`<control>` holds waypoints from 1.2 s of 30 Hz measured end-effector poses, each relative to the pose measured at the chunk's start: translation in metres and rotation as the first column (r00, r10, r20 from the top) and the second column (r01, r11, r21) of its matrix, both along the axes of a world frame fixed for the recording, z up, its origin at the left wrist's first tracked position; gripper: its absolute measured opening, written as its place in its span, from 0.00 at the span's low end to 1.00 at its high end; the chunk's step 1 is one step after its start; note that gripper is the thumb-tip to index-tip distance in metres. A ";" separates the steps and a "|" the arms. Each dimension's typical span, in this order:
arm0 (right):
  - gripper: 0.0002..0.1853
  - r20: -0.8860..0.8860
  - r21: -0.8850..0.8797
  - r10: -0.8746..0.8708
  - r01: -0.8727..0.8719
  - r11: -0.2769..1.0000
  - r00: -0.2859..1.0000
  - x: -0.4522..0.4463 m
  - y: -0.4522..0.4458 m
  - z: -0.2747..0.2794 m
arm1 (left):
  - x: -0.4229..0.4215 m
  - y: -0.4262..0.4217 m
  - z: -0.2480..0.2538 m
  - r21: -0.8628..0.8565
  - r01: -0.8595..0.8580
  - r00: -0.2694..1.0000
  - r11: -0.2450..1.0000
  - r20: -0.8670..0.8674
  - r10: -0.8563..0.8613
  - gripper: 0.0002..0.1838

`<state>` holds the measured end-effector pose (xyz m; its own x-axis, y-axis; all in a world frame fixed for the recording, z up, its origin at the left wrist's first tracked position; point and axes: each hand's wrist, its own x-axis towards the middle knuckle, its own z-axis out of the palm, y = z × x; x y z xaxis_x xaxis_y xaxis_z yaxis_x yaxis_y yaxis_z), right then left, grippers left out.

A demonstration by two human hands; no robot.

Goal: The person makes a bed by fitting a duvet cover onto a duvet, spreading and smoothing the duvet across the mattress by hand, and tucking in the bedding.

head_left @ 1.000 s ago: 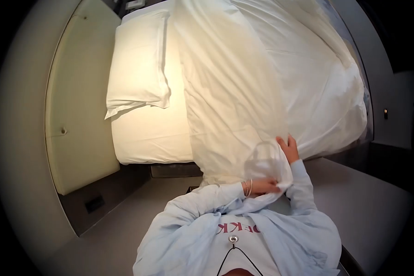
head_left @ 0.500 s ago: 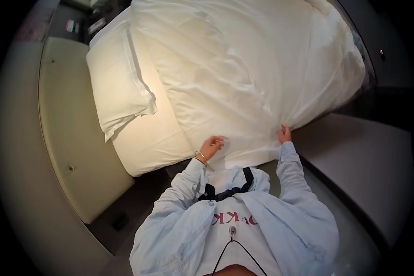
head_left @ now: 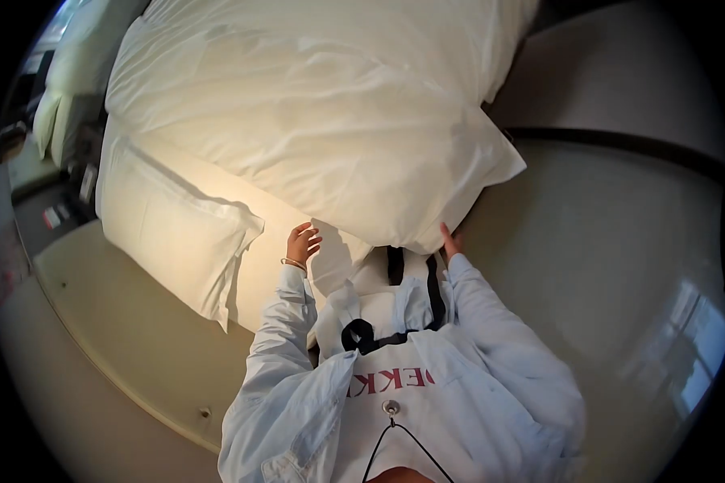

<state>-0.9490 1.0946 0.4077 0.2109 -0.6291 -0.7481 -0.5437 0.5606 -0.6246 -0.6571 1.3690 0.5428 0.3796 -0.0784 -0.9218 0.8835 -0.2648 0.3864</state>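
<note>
A white duvet [head_left: 322,121] lies rumpled over the bed, its near edge raised in front of my body. My right hand [head_left: 453,241] is at that near edge, closed on the duvet, with most of its fingers hidden by the cloth. My left hand [head_left: 304,243], with a bracelet at the wrist, is beside the duvet's near left corner above the bed sheet [head_left: 275,233]. Its fingers are bent a little and apart, and nothing shows in them. A white pillow [head_left: 169,225] lies on the sheet, left of my left hand.
A padded headboard [head_left: 129,322] runs along the left. Right of the bed is a smooth greyish floor [head_left: 604,266] with a window reflection, crossed by a dark strip [head_left: 620,143]. Another white pillow [head_left: 52,129] is at the far left.
My view has turned, so the bed's head end is nearer. The duvet's near edge has been lifted and its right corner now sticks out. My left hand is now beside its left corner.
</note>
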 end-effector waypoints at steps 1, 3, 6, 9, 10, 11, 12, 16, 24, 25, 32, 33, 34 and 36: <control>0.47 -0.028 -0.043 0.002 -0.003 0.999 1.000 0.017 0.017 0.027 | 0.002 -0.001 -0.003 0.007 0.037 0.999 0.999 -0.010 -0.037 0.18; 0.44 -0.062 -0.074 -0.035 0.030 0.997 0.997 0.034 0.037 0.038 | 0.005 -0.004 -0.008 0.007 -0.051 0.999 0.999 -0.016 0.051 0.17; 0.30 -0.157 -0.247 -0.189 0.147 0.958 0.969 0.042 0.043 0.029 | 0.004 -0.010 -0.040 -0.019 -0.073 0.996 0.997 -0.043 0.072 0.16; 0.21 -0.054 -0.623 -0.277 0.185 0.760 0.959 0.056 0.023 0.082 | -0.004 -0.015 -0.070 -0.018 -0.029 0.998 0.999 -0.049 0.028 0.16; 0.18 0.024 -0.658 -0.274 0.222 0.720 0.961 0.051 0.019 0.104 | -0.004 -0.010 -0.085 -0.016 0.000 0.999 1.000 -0.035 0.000 0.17; 0.17 0.110 -0.557 -0.343 0.344 0.756 0.933 0.042 0.009 0.132 | -0.008 -0.014 -0.094 -0.013 0.016 0.999 1.000 -0.046 -0.016 0.17; 0.15 0.186 -0.437 -0.412 0.451 0.778 0.892 0.026 0.001 0.146 | -0.017 -0.016 -0.102 -0.072 0.062 0.995 0.995 -0.070 -0.067 0.16; 0.14 -0.193 -0.588 -0.292 0.128 0.798 0.937 -0.072 0.048 0.007 | -0.052 -0.017 -0.116 -0.107 0.132 0.963 0.985 -0.223 -0.153 0.19; 0.30 -0.326 0.021 -0.133 0.147 0.989 0.936 0.000 0.116 -0.033 | -0.098 0.014 -0.135 -0.036 -0.136 0.976 0.990 -0.177 0.128 0.13; 0.30 -0.340 0.019 -0.071 0.082 0.996 0.938 0.002 0.130 -0.058 | -0.100 0.017 -0.140 -0.066 -0.134 0.980 0.989 -0.153 0.123 0.12; 0.21 -0.583 -0.216 -0.173 0.053 0.975 0.794 0.033 0.133 -0.083 | -0.097 0.012 -0.135 -0.116 -0.122 0.979 0.986 -0.178 0.100 0.12; 0.16 -0.558 -0.236 -0.221 0.102 0.966 0.800 0.036 0.120 -0.066 | -0.097 0.011 -0.135 -0.069 -0.132 0.978 0.989 -0.171 0.119 0.12; 0.13 -0.531 -0.259 -0.270 0.150 0.954 0.803 0.034 0.110 -0.060 | -0.098 0.007 -0.136 -0.027 -0.145 0.977 0.989 -0.163 0.139 0.13; 0.11 -0.429 -0.275 -0.320 0.215 0.937 0.845 0.009 0.115 -0.075 | -0.100 0.005 -0.134 -0.008 -0.151 0.975 0.989 -0.169 0.147 0.13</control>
<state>-0.9397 1.2098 0.3323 -0.3238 -0.7620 -0.5608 -0.6450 0.6115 -0.4584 -0.7572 1.3738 0.4083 0.2289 -0.0521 -0.9721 0.9650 -0.1189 0.2336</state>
